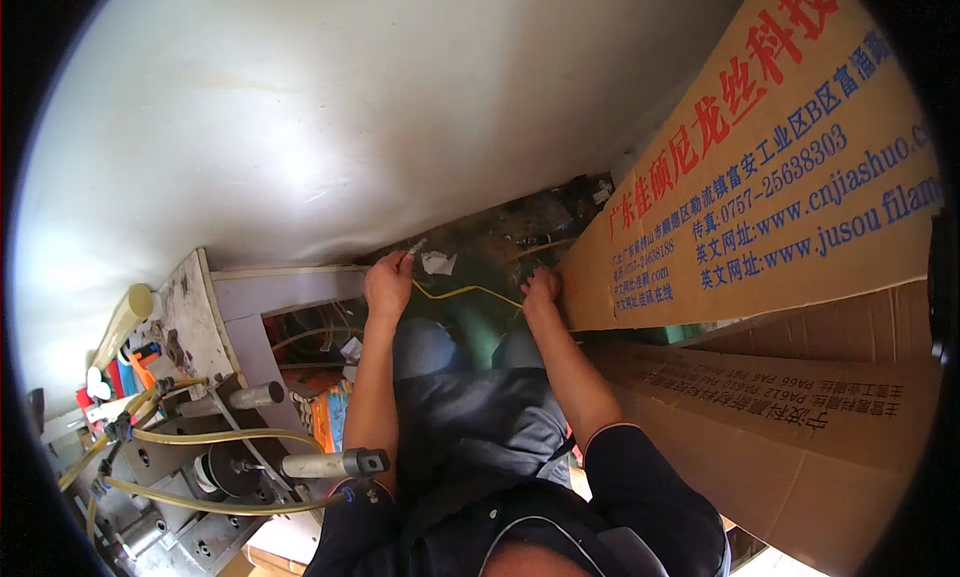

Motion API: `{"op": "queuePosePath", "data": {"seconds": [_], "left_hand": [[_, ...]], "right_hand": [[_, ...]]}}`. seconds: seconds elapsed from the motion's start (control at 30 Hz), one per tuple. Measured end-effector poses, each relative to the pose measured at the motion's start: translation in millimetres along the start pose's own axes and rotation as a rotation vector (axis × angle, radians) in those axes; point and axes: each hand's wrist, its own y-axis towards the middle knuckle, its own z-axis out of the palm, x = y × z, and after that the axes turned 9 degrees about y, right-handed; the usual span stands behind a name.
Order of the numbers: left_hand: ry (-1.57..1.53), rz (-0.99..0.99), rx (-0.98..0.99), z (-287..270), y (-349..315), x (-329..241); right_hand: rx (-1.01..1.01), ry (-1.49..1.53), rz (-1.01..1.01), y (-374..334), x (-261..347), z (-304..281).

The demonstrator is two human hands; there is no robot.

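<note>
White wall (330,97) is spread from ten o'clock round to twelve. Tall cardboard box (760,192), red and blue print, is seen at two o'clock; lower cardboard box (740,447) at four; metal fixture (185,502) with yellowish tubes (225,436) at eight. Dark clothing (470,417) is seen at six.

Yellow strip (455,293) is held near the centre of view, above the knees, between the two hands. Hands are well apart: left hand (388,282) at nine o'clock, fingers closed on one end; right hand (541,285) at three, fingers apparently pinched on the other end, exact contact too small to be made out. Pale scrap (438,264) is seen just beyond the strip, at about eleven from its middle.

Handling, as judged: light, thin, flexible but with some springiness, since a kink is kept near the left end; not likely to be broken by a drop. Slipperiness cannot be told. Best gripped at both ends by fingertip pinch, middle left free.

Long axis is run roughly nine to three, right end tipped slightly toward four. Line is not straight: dipped near the left hand, raised mid-span, lowered again toward the right.
</note>
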Motion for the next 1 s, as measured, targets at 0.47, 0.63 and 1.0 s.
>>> {"op": "queuePosePath", "data": {"seconds": [0.47, 0.63, 1.0], "left_hand": [[0.067, 0.384, 0.004, 90.6, 41.5, -96.9], [0.195, 0.284, 0.132, 109.7, 39.0, -83.0], [0.260, 0.326, 0.013, 87.4, 58.2, -30.3]], "right_hand": [[-0.126, -0.084, 0.137, 145.0, 25.1, -8.0], [0.086, -0.248, -0.079, 66.3, -25.0, 46.4], [-0.014, 0.077, 0.398, 87.6, -60.6, 82.1]]}}
